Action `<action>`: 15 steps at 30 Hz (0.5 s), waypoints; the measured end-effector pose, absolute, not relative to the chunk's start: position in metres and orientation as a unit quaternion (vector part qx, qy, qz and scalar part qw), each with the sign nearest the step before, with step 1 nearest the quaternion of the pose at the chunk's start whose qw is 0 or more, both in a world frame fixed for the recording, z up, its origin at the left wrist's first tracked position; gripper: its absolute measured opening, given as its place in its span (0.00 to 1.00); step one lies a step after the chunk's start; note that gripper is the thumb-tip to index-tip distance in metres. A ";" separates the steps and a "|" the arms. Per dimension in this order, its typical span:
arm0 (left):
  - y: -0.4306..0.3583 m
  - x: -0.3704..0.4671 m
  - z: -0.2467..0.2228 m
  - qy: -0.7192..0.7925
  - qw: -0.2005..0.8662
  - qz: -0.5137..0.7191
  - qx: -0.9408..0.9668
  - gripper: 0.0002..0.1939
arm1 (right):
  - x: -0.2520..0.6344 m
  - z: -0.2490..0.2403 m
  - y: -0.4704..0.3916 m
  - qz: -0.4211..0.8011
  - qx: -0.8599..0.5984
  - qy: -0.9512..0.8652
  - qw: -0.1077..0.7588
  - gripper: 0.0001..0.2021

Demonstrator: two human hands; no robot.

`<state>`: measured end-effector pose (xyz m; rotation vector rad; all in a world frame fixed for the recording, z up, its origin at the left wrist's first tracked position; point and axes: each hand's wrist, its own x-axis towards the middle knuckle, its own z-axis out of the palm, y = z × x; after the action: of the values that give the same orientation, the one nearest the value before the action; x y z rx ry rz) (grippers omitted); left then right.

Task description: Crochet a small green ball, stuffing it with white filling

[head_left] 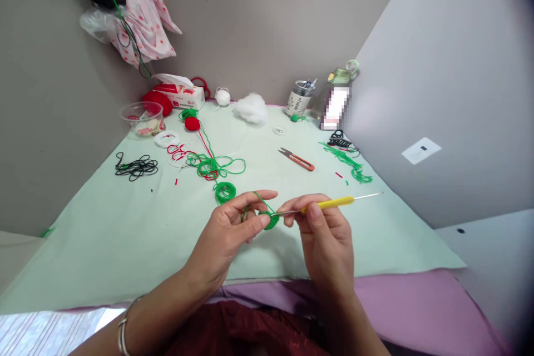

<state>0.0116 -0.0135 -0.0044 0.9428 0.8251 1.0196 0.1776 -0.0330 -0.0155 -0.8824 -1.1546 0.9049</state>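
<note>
Between the thumb and fingers of my left hand (231, 225) is a small green crochet piece (272, 221). Green yarn runs over that hand's raised index finger. My right hand (327, 233) grips a crochet hook (329, 204) by its yellow handle, and the hook's inner metal end meets the top of the green piece. Its other metal end points right. Just beyond my left hand lies a wound coil of green yarn (226, 193), with a looser tangle of green yarn (208, 166) behind it. My fingers partly hide the crochet piece.
Orange-handled thread snips (297, 159) lie past my hands. Black cord (137, 167) and a clear tub (144, 119) are on the left. White stuffing (251, 108), a pen holder (299, 98) and a phone (336, 107) stand along the back. Cut green strands (350, 162) lie right, near a black claw clip (339, 138).
</note>
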 end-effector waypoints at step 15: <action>-0.017 0.011 -0.006 0.403 0.606 0.478 0.491 0.13 | 0.175 -0.024 -0.046 0.184 -0.379 -0.637 0.645 0.14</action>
<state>0.0107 -0.0168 -0.0059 1.1349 0.9325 1.1060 0.1750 -0.0459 -0.0243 -0.8630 -1.4501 0.4179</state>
